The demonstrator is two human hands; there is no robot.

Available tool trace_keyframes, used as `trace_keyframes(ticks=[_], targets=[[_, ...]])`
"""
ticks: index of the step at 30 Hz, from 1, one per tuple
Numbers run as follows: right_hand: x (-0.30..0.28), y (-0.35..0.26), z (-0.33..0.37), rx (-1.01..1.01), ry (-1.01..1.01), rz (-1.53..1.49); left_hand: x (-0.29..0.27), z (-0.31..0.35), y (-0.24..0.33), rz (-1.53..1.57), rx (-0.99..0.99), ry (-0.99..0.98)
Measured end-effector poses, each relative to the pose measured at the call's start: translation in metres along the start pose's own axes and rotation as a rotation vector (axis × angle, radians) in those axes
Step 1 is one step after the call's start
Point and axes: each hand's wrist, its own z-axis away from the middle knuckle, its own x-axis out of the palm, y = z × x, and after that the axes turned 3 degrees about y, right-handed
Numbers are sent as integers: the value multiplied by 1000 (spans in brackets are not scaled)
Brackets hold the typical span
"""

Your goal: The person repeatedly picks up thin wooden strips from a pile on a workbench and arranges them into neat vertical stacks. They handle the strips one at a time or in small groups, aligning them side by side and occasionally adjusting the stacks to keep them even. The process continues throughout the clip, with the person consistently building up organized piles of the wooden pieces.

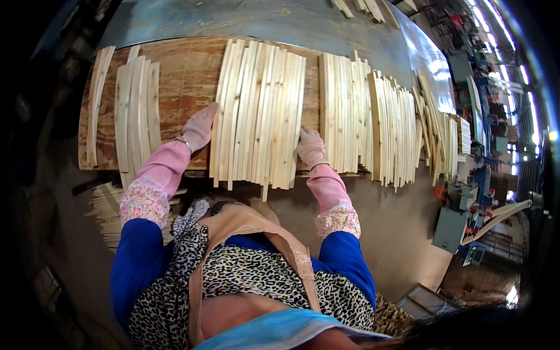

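Observation:
A wide row of pale wooden strips [256, 116] lies side by side on a brown plywood board [186, 79], with uneven near ends. Pressed against its left edge is my left hand [199, 127], in a pale glove, fingers mostly straight. My right hand [311, 146], gloved the same way, rests along the opposite edge near the close end, its fingers slightly bent. Neither hand wraps round the row; it lies between them. The undersides of both hands are hidden.
More wooden strips [138, 111] lie at the left of the board. Further rows of strips [344, 111] stretch away to the right. Beyond the board is a grey metal tabletop [262, 23]. Shorter strips [105, 213] are stacked low at left; grey machinery [449, 230] stands at right.

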Motion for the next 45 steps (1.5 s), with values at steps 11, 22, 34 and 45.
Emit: trace_keyframes(ticks=[11,22,34,45], targets=[[31,0,0,321,294,-914,29,10,21,1295,-633,137],[-85,11,-45,544,-105,-341,32,-56,70,1330,-562,-107],[-42,9,23,87,458,-260,36,-60,67,1337,-585,-47],[-1,-40,145,627,-141,-714,36,-126,77,564,-146,258]])
